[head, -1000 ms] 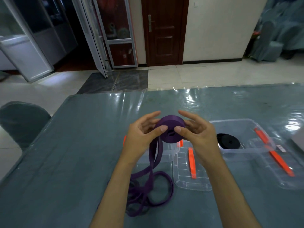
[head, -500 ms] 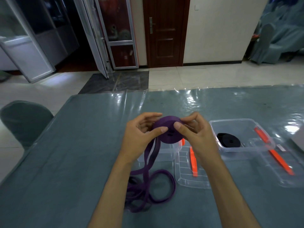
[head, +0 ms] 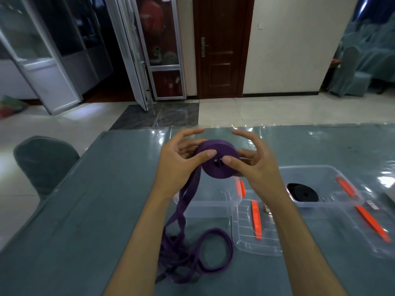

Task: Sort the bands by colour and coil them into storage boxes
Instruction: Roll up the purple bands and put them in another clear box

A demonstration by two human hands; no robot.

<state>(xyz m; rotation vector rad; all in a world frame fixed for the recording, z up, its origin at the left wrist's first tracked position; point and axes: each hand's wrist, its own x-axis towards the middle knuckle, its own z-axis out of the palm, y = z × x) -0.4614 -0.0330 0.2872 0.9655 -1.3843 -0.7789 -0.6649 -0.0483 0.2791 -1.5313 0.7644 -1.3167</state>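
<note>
A purple band, partly wound into a thick coil [head: 218, 160], is held above the table between both hands. My left hand [head: 181, 161] grips the coil's left side, thumb on its face. My right hand [head: 254, 165] holds the right side, thumb pressed near the coil's centre, fingers spread behind. The band's loose tail [head: 192, 248] hangs down from the coil and lies in tangled loops on the table. An empty clear storage box [head: 209, 207] stands right under the coil. A second clear box [head: 342, 174] to the right holds a black coiled band [head: 302, 192].
Two clear lids with orange clips lie on the grey-green table [head: 85, 210]: one lid [head: 254, 231] between the boxes, another lid [head: 376, 229] at the right. A covered chair [head: 44, 161] stands off the table's left edge. A grey flat object [head: 391, 196] sits at the far right.
The coil has been turned in my hands and has taken up more of the tail. My right fingers have spread open behind it. The loops on the table have shifted.
</note>
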